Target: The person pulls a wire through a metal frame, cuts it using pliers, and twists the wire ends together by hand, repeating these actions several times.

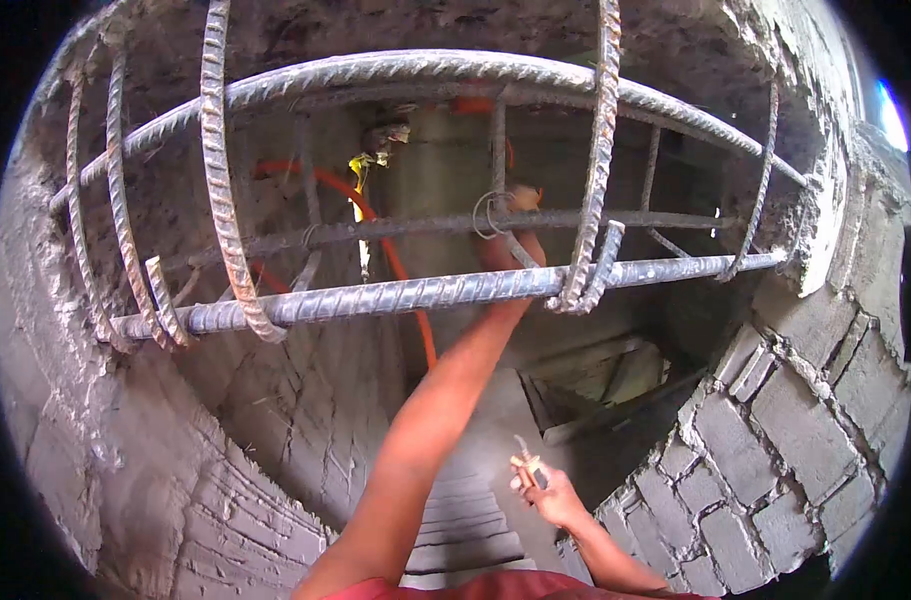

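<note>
Two bare hands are in view, one high and one low. The left arm runs up from the bottom of the frame, passes behind the thick lower front bar and ends at the left hand, a little above the centre of the frame. This hand is partly covered by steel bars and lies in shadow, so whether its fingers grip anything cannot be told. It is close to a thin wire loop, which hangs at the dark rear bar, just left of the hand in the frame.

The right hand, below and right of the centre, has its fingers curled around a small tool with a light brown handle. A thin metal end of the tool sticks out toward the top of the frame, well apart from the bars.

Across the upper half, ribbed bars form a cage: one long upper bar, the lower front bar, and upright bars, among them a rusty one at upper left and another right of centre. An orange tube winds down behind the cage, near a yellow strip. Rough grey wall fills the left edge; block masonry fills the lower right. Red cloth shows at the bottom edge.
</note>
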Tool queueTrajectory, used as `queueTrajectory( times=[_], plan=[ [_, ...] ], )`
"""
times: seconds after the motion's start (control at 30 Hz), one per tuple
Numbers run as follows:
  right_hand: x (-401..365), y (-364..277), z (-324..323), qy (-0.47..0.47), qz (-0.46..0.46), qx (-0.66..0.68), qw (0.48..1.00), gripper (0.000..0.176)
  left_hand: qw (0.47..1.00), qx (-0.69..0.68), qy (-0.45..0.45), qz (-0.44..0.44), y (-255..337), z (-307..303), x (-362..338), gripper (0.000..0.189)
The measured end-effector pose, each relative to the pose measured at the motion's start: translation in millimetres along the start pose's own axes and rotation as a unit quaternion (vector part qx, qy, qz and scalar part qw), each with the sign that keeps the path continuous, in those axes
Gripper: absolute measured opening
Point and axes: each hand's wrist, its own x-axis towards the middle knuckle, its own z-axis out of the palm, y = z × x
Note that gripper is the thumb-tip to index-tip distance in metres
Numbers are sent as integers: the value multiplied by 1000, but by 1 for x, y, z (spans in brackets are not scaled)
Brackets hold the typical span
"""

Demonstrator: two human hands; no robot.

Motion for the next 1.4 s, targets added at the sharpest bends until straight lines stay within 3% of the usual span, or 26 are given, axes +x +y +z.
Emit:
queueTrajectory(
  times=[0.07, 0.1, 0.13, 0.2, 0.23, 0.27, 0.33, 0.37, 0.4, 0.47, 0.53, 0.6, 0.67, 0.73, 0.77, 0.83, 0.87, 0.97, 1.0, 1.1, 1.17, 1.2, 1.27, 1.33, 1.4],
  plan=[
    [6, 5, -9, 57, -143, -108, 982, 43, 992, -49, 96, 60, 18, -7, 18, 28],
    [3, -6, -11, 77, -111, -75, 988, 39, 933, -345, 71, -68, -16, 20, 9, 28],
    [4, -10, -16, 88, -145, -50, 984, 38, 933, -345, 73, -68, -2, 10, 13, 28],
    [0, -27, -21, 121, -152, -46, 980, 37, 983, -169, 65, 32, 22, -9, 18, 29],
    [0, -26, -27, 123, -153, -19, 980, 38, 893, -447, 49, -1, 13, -4, 18, 25],
    [-3, -28, -31, 126, -151, -22, 980, 38, 691, -711, -86, -97, -5, -12, 17, 31],
    [-12, -31, -34, 132, -154, 1, 979, 40, 841, -531, -59, -83, 6, -18, 8, 40],
    [-15, -27, -36, 135, -144, -2, 980, 41, 777, -606, -97, -140, 11, -32, 5, 36],
    [-17, -23, -36, 139, -147, 10, 979, 41, 879, -459, -122, -29, 17, -44, 7, 37],
    [-26, -14, -32, 140, -123, 7, 982, 40, 773, -593, -142, -175, 37, -62, -2, 41],
    [-28, -10, -31, 132, -106, 24, 985, 41, 726, -635, -156, -214, 34, -70, -2, 44],
    [-30, -3, -27, 123, -94, 54, 986, 44, 676, -698, -142, -191, 59, -80, 0, 51],
    [-30, 1, -25, 122, -83, 58, 987, 45, 662, -695, -114, -256, 71, -92, 0, 55],
    [-29, -1, -19, 133, -71, 69, 986, 43, 732, -633, -111, -226, 79, -98, -3, 34],
    [-26, 4, -19, 128, -67, 81, 986, 44, 736, -628, -109, -230, 85, -101, -4, 34],
    [-22, 12, -17, 118, -63, 97, 986, 44, 773, -560, -62, -293, 96, -99, -5, 8],
    [-22, 14, -15, 111, -59, 105, 986, 43, 776, -555, -61, -293, 98, -98, -7, 8],
    [-15, 12, -3, 87, -55, 127, 987, 43, 860, -379, -15, -341, 108, -95, -2, 15],
    [-14, 11, 0, 77, -44, 135, 987, 42, 874, -383, -14, -297, 111, -94, -3, 17],
    [-10, 15, 10, 50, -36, 161, 985, 41, 881, -343, -22, -326, 108, -93, 3, 20],
    [-7, 17, 14, 24, -31, 169, 985, 40, 987, -86, 9, -137, 101, -94, 4, 23],
    [-7, 17, 16, 12, -26, 169, 985, 40, 998, -4, 32, -62, 100, -95, 5, 23],
    [-7, 15, 18, 9, -41, 137, 990, 39, 997, 63, 49, 5, 112, -102, -3, 24],
    [-5, 21, 18, -4, -40, 169, 985, 40, 993, 3, 89, 76, 111, -97, -3, 20],
    [-6, 21, 18, -11, -46, 164, 985, 40, 987, 93, 126, 35, 107, -94, -7, 22]
  ],
)
